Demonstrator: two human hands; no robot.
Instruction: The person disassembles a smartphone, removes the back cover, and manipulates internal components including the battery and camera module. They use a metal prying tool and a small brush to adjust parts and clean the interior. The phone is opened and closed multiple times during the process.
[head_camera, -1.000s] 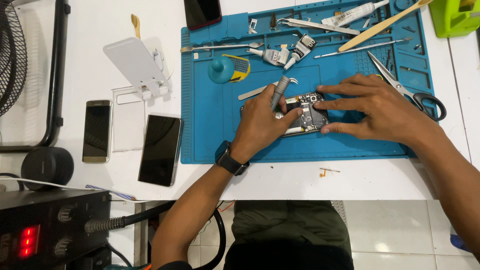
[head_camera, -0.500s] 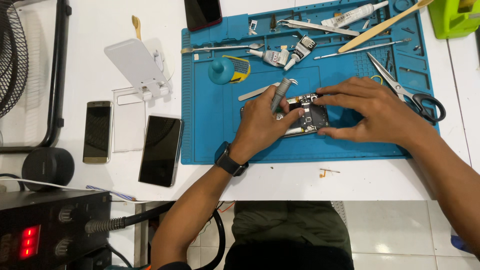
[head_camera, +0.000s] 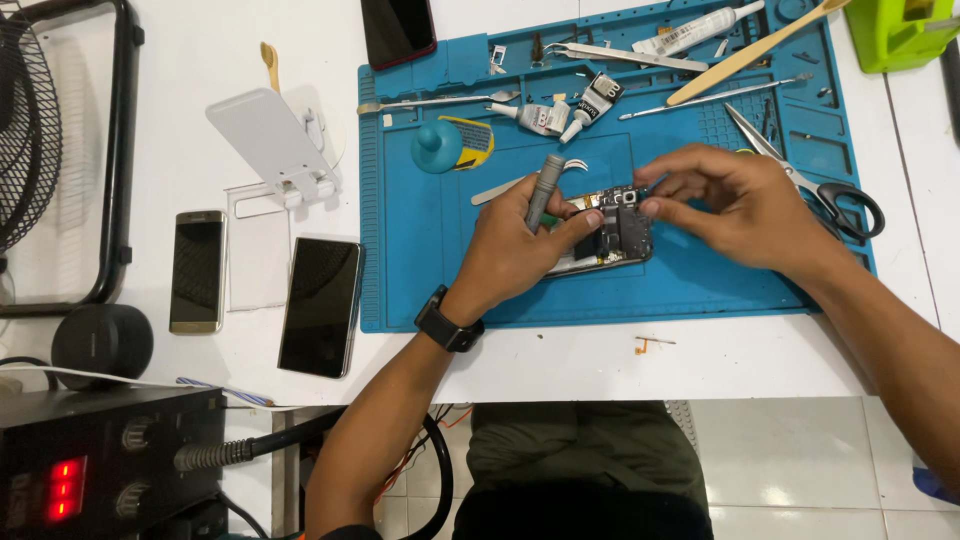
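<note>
i see the opened phone (head_camera: 612, 237) lying on the blue repair mat (head_camera: 420, 250), about mid-mat and a little toward its near edge, long axis running roughly left-right. my left hand (head_camera: 520, 250) is curled shut around a grey screwdriver (head_camera: 544, 190) whose handle sticks up and away from me, and the same hand's thumb presses onto the phone's left part – so this hand is on the phone already. my right hand (head_camera: 740, 205) comes in from the phone's right side, fingers pinched together at the top right corner by the camera module; whether a small part sits between the fingertips, i cannot tell. both hands touch the phone, the left lying over more of it.

just beyond the phone sit metal tweezers (head_camera: 500, 190), a teal suction cup (head_camera: 435, 147) and glue tubes (head_camera: 570, 110); scissors (head_camera: 815, 185) lie right of the phone, partly under my right hand. left of the mat, on the white surface, two dark phones (head_camera: 320, 305) rest flat.
</note>
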